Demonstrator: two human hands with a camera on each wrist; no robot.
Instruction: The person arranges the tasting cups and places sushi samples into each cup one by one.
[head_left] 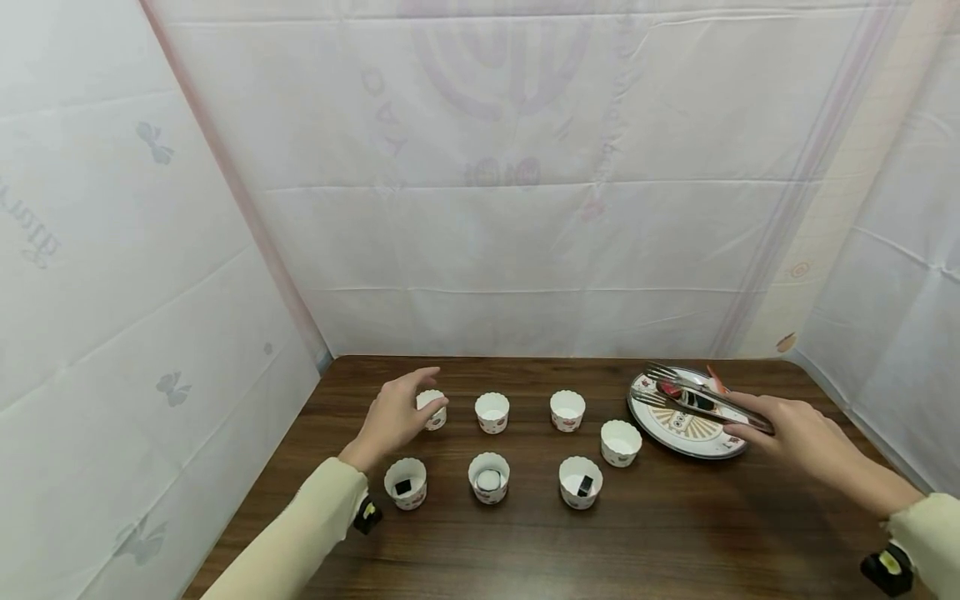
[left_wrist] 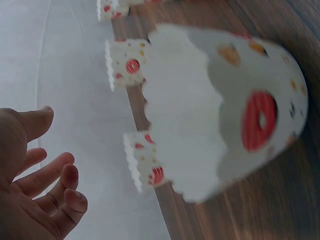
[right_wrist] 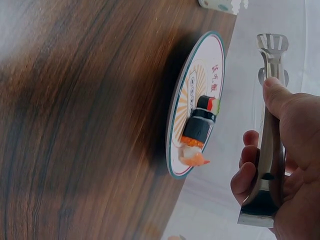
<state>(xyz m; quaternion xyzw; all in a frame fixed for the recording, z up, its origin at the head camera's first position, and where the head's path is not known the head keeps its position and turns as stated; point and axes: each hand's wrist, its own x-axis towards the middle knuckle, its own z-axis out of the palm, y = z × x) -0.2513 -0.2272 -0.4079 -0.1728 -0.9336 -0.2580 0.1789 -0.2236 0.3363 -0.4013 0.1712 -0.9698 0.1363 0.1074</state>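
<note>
My right hand (head_left: 787,433) grips metal tongs (right_wrist: 272,145), whose slotted tips hover apart over a round patterned plate (head_left: 686,442). Several toy-like sushi pieces (right_wrist: 200,125) lie on that plate, with dark wraps, orange topping and a shrimp tail; nothing shows between the tong tips. My left hand (head_left: 393,414) is held above the table's left side with loosely bent fingers and holds nothing. Beside it stands a white scalloped paper cup (head_left: 433,414), partly hidden by the fingers. Another printed cup (left_wrist: 190,110) looms large in the left wrist view.
Front cups hold a dark piece (head_left: 403,487), a white round piece (head_left: 489,479) and another dark piece (head_left: 585,485). More cups stand behind: one (head_left: 492,413), another (head_left: 567,411), and a third (head_left: 621,443) near the plate. White sheets (head_left: 487,250) hang around the brown table (head_left: 465,550).
</note>
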